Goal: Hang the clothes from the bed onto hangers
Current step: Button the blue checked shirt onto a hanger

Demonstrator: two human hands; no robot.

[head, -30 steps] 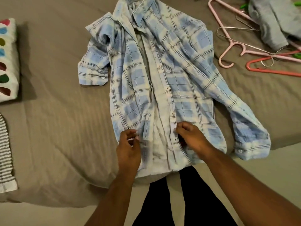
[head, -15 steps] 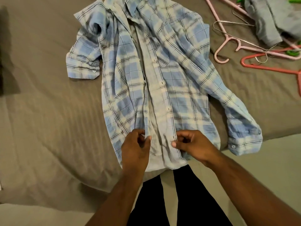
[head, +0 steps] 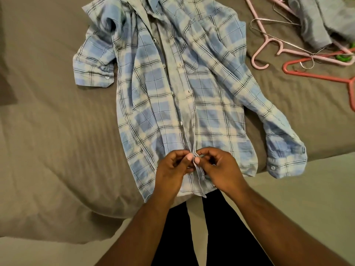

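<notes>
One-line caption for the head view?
On the bed, left hand and right hand pinch the plaid shirt closed near its hem.

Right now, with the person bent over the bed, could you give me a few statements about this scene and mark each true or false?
The blue plaid shirt lies spread on the bed. True.
The left hand and right hand both pinch the shirt's front edges near its hem. True.
The shirt already hangs on a hanger. False: the pink hangers and the red hanger lie on the bed beside it.
The shirt is buttoned all the way up. False: its front gapes open above the hands.
A grey garment lies by the hangers. True.
</notes>
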